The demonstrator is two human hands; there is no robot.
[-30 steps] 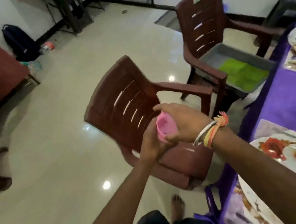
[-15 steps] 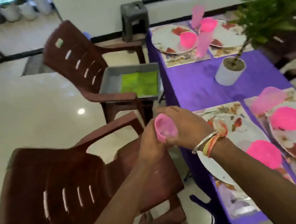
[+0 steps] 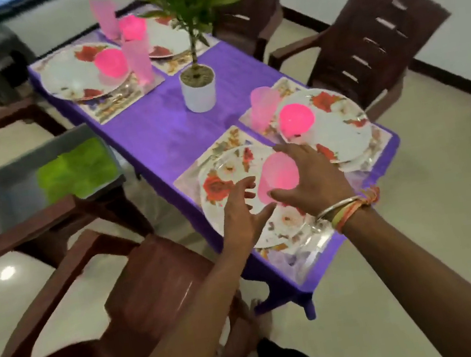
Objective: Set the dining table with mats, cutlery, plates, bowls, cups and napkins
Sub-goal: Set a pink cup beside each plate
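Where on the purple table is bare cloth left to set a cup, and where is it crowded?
Bare purple cloth lies around the plant pot, between the far-left mat and the near-left mat. Both near settings are crowded: plates, and the right hand gripping a pink cup.

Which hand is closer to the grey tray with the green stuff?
Left. The left hand is open over the flowery plate, on the side facing the grey tray. The right hand, holding a pink cup, is farther right.
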